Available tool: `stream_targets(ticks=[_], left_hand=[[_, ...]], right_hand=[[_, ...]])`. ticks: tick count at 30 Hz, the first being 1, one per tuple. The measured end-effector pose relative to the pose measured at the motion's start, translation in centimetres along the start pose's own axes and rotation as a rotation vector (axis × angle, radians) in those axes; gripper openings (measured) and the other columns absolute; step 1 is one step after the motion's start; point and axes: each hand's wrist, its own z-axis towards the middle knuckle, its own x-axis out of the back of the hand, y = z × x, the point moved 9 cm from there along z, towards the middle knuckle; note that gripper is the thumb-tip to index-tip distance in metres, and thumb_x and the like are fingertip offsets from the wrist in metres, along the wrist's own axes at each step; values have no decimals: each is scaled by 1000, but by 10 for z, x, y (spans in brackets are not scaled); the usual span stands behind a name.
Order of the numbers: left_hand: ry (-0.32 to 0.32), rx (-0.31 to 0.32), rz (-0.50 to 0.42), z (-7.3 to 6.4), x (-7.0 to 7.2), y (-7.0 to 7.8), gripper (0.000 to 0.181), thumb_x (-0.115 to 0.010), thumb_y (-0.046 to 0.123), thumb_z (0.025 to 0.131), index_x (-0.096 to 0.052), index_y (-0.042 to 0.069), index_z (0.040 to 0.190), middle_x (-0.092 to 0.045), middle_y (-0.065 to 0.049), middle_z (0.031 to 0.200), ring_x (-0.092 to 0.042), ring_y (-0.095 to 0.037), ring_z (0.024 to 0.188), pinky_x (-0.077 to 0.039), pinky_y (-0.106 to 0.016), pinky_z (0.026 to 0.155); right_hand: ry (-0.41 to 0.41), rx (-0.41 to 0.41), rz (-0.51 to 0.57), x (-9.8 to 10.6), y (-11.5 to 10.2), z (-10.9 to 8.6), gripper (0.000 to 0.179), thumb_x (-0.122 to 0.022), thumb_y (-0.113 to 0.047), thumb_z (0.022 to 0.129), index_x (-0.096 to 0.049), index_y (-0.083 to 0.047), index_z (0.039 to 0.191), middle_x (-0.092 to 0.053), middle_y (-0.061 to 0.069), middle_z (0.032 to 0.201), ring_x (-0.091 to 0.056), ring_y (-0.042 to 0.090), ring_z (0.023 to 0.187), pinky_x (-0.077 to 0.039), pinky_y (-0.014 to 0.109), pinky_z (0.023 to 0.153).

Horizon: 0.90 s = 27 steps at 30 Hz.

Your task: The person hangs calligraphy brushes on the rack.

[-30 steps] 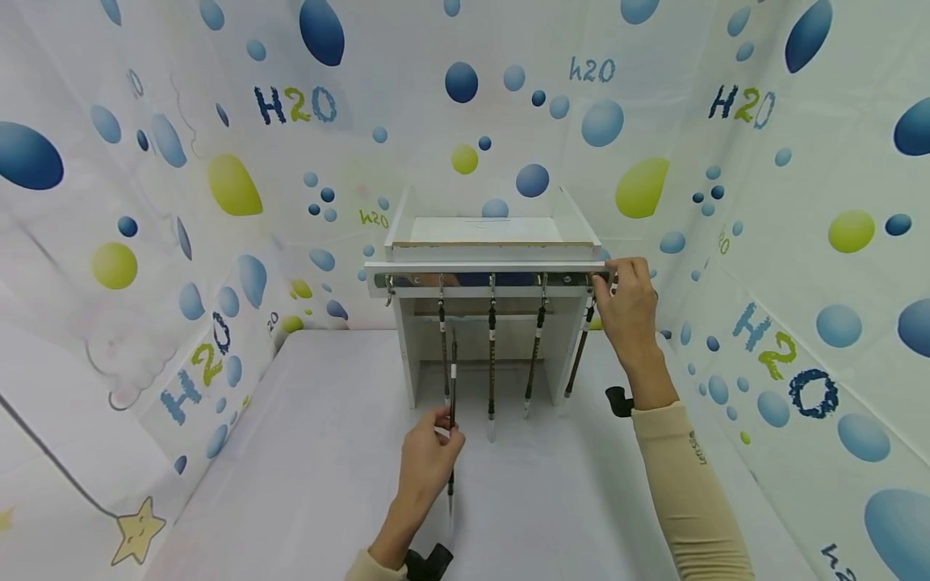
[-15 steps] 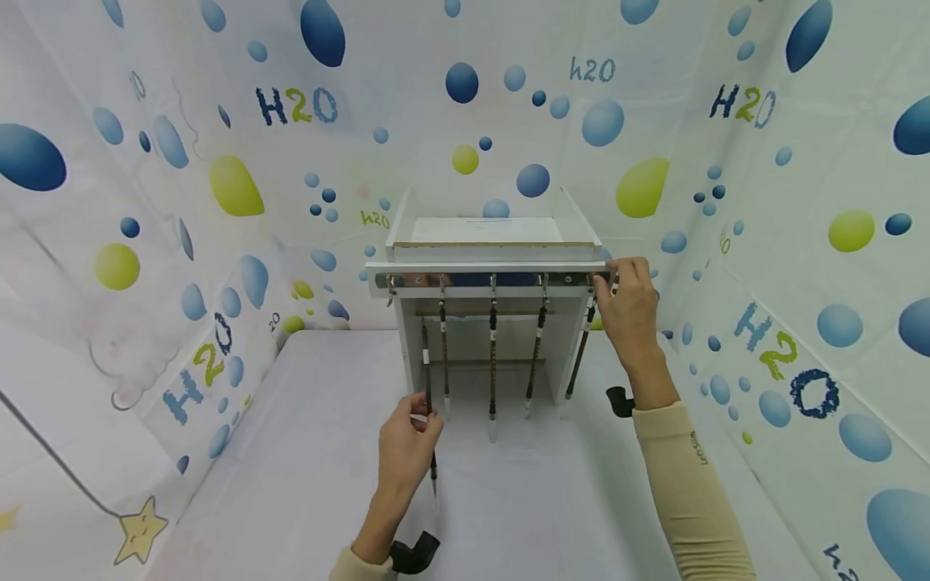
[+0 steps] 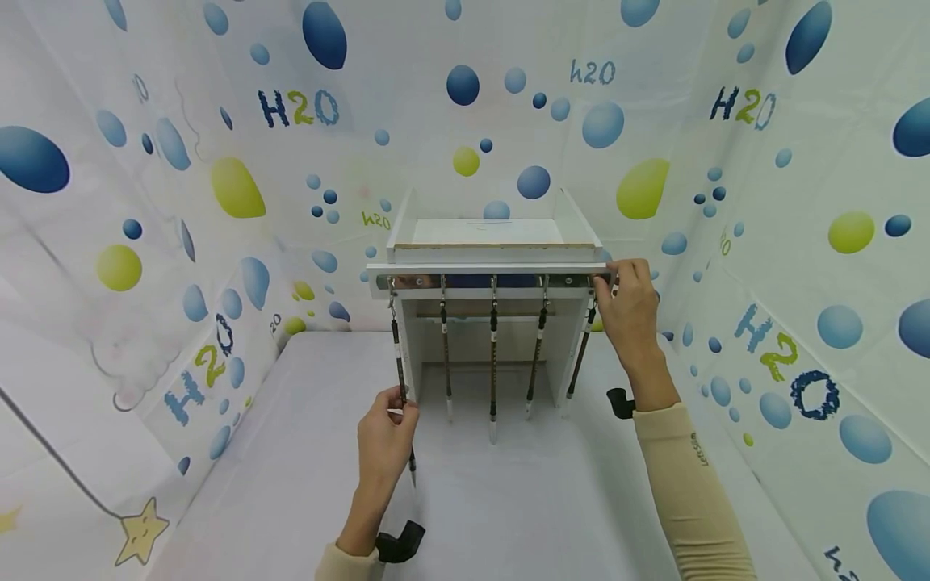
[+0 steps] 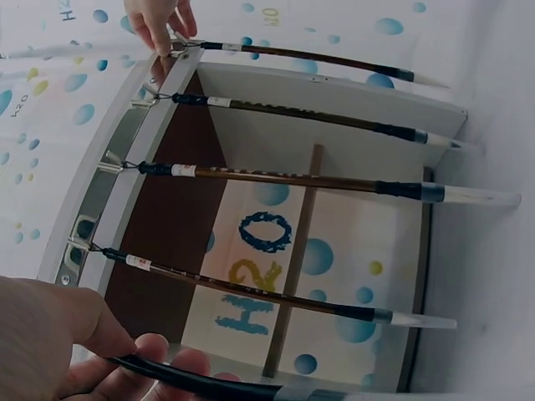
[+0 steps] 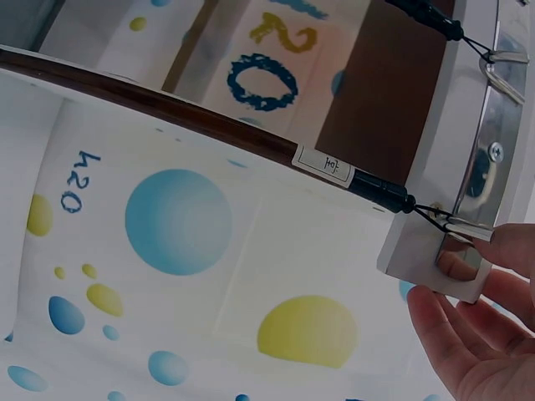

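My left hand (image 3: 385, 440) pinches a calligraphy brush (image 3: 400, 363) by its lower part, with the white tip pointing down. The brush's upper end is at the leftmost hook (image 3: 391, 286); whether its loop is over the hook I cannot tell. In the left wrist view the dark end of this brush (image 4: 209, 383) lies between thumb and fingers. At the other end my right hand (image 3: 630, 311) grips the white hook rail (image 3: 501, 294), thumb at the rightmost hook (image 5: 468, 228). A brush (image 5: 209, 121) hangs from that hook by its cord.
Several more brushes, among them a thick one (image 3: 493, 355), hang from the rail's middle hooks. The rail fronts a white stand (image 3: 410, 355) with a tray-like top (image 3: 483, 231). A white cloth (image 3: 291, 452) lies beneath, and a bubble-printed backdrop (image 3: 407, 48) surrounds it.
My left hand has moved left and slightly up with its brush, from the middle of the stand to the leftmost hook. The right hand has stayed on the rail's end.
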Motion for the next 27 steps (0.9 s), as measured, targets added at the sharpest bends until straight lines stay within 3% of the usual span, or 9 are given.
stream_targets(ticks=[19, 27], left_hand=[[-5, -10, -28, 4, 5, 2, 31, -61, 6, 91, -66, -2, 121, -72, -11, 96, -61, -10, 66, -48, -20, 48], [-6, 18, -47, 5, 9, 2, 32, -60, 5, 91, -66, -2, 122, -72, -12, 96, -60, -8, 64, -50, -19, 50]], right_hand=[[-3, 7, -8, 0, -1, 0, 30, -65, -6, 95, -60, 11, 119, -54, 26, 119, -65, 40, 103, -58, 48, 87], [-6, 2, -16, 1, -1, 0, 31, -65, -8, 96, -60, 10, 120, -54, 26, 120, -65, 40, 104, -58, 48, 88]])
